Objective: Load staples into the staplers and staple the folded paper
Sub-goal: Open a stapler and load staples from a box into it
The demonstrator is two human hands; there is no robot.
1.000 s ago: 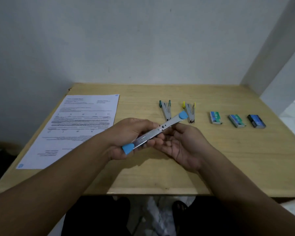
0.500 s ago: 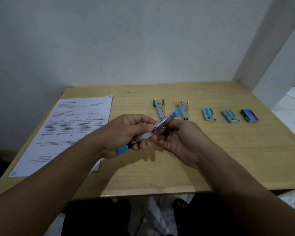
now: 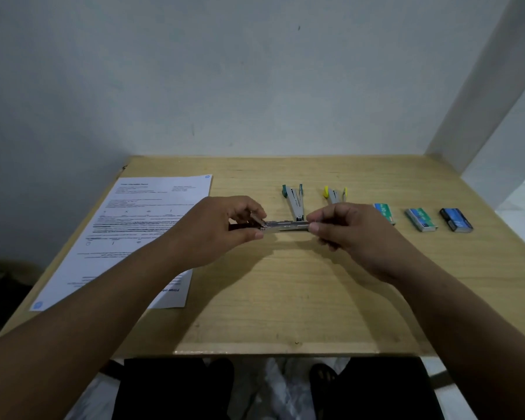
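A metal stapler [image 3: 285,226] with blue ends lies level above the table, held at both ends. My left hand [image 3: 222,228] pinches its left end and my right hand [image 3: 352,234] pinches its right end; the blue caps are hidden by the fingers. Behind it on the table lie a green-tipped stapler [image 3: 294,200] and a yellow-tipped stapler [image 3: 334,194], both spread open. To the right sit three staple boxes [image 3: 384,211], [image 3: 421,219], [image 3: 455,219]. A printed paper sheet [image 3: 140,225] lies flat at the left, partly under my left forearm.
The wooden table [image 3: 285,298] is bounded by a wall at the back and a white panel [image 3: 482,101] at the right. Its front edge is near my body, with my feet on the floor below.
The stapler was tilted with its blue ends showing; now it is level and higher over the table. Both hands have moved apart to its ends, covering the blue caps.
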